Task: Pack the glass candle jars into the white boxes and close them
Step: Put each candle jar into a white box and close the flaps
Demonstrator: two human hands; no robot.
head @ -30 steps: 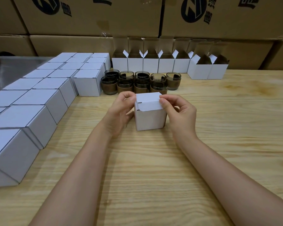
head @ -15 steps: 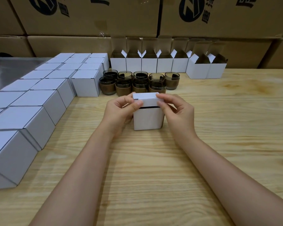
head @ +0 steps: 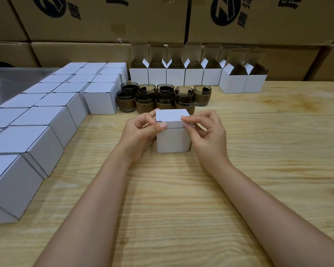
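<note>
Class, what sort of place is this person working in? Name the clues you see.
Probably a packing bench in a warehouse or small factory: printed brown cartons stacked behind the wooden table, rows of closed white boxes, and glass candle jars waiting before open boxes.

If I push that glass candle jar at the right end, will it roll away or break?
Probably not roll: the candle jar stands upright on the wooden table. It looks like glass part-filled with wax, so likely heavy and breakable if dropped.

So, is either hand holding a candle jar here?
No, the left hand and right hand both pinch the lid of the white box, while the candle jars stand on the table behind it.
</note>
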